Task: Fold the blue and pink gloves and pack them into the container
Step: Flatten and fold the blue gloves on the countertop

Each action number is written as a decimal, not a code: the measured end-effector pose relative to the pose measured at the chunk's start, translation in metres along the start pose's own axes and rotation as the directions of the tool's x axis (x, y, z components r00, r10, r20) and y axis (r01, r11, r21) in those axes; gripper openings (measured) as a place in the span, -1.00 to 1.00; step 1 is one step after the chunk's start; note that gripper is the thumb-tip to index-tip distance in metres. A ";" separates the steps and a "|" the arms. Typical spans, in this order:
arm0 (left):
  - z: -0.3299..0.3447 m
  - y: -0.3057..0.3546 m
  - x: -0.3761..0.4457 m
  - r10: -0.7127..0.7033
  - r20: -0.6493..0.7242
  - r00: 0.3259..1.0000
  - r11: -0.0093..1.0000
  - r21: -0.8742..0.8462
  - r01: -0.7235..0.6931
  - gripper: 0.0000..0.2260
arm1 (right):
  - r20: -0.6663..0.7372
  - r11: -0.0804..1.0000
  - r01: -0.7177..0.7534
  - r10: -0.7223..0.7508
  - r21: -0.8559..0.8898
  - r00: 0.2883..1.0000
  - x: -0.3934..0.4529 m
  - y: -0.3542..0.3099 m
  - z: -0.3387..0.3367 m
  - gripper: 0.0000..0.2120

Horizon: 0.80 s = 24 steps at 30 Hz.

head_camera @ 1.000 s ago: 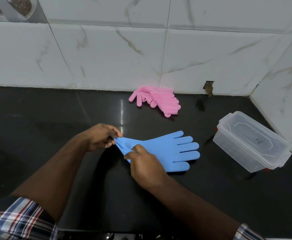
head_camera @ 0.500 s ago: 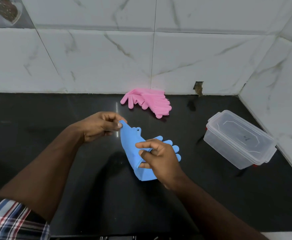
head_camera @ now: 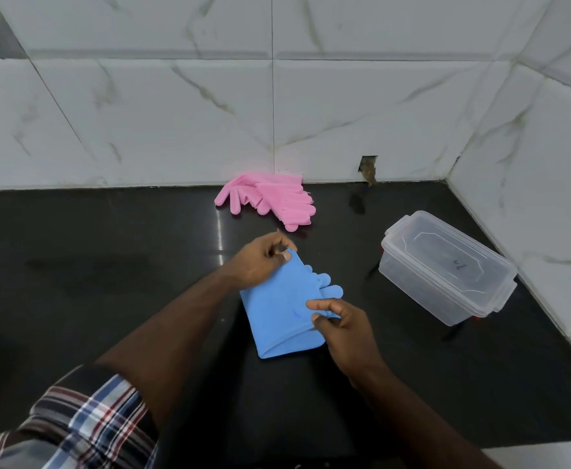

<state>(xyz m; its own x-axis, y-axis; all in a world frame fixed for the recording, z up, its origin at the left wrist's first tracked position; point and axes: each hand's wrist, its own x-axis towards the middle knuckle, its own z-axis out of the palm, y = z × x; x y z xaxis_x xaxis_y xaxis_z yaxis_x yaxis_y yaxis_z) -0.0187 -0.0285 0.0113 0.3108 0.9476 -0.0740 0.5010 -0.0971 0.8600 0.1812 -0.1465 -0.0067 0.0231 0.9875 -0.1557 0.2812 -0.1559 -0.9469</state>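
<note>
Nearest the camera, a plaid sleeve (head_camera: 74, 424) is rolled up on the left arm, low at the left of the view, both forearms reaching out over the black countertop (head_camera: 91, 299). And there's the right hand (head_camera: 341, 324), fingers curled, pinching the right edge of the blue gloves (head_camera: 279, 311) between thumb and fingertips. The blue gloves lie doubled over in the middle of the counter, the cuff flap laid across on top, a fold line along the lower left, and a few blue fingertips peeking out at the right, just above the right hand. Up at the far corner of the flap, the left hand (head_camera: 260, 262) grips it, thumb on top, fingers tucked in. Over to the right, well apart from the hands, sits the clear plastic container (head_camera: 446, 269), lid on, set at an angle near the side wall. Further back, the pink gloves (head_camera: 270, 199) lie in a loose heap right up against the foot of the white marble-look tiled wall (head_camera: 176, 113), untouched. A small chipped hole (head_camera: 368, 167) shows at the bottom of the tiles to their right.
</note>
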 end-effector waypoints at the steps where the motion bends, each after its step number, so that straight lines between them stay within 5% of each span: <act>1: 0.003 0.000 0.003 -0.003 -0.007 1.000 1.000 0.003 0.003 -0.90 | -0.005 1.000 -0.011 0.011 0.024 1.000 0.001 0.003 -0.001 -0.78; 10: 0.001 0.000 0.008 -0.183 0.113 0.977 0.981 -0.039 0.188 -0.61 | -0.090 0.955 -0.153 0.181 0.253 0.979 0.008 0.024 -0.002 -0.72; 24: -0.009 -0.024 -0.009 -0.256 0.166 0.952 0.966 0.006 0.258 -0.76 | -0.184 0.888 -0.166 0.266 0.430 0.946 0.006 0.024 -0.001 -0.75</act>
<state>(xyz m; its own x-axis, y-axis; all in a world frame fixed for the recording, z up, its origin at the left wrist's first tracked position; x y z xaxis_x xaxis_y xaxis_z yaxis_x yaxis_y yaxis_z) -0.0411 -0.0320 -0.0043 0.3016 0.8770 -0.3740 0.5691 0.1491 0.8086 0.1890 -0.1446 -0.0301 0.2733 0.8970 -0.3475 -0.1664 -0.3117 -0.9355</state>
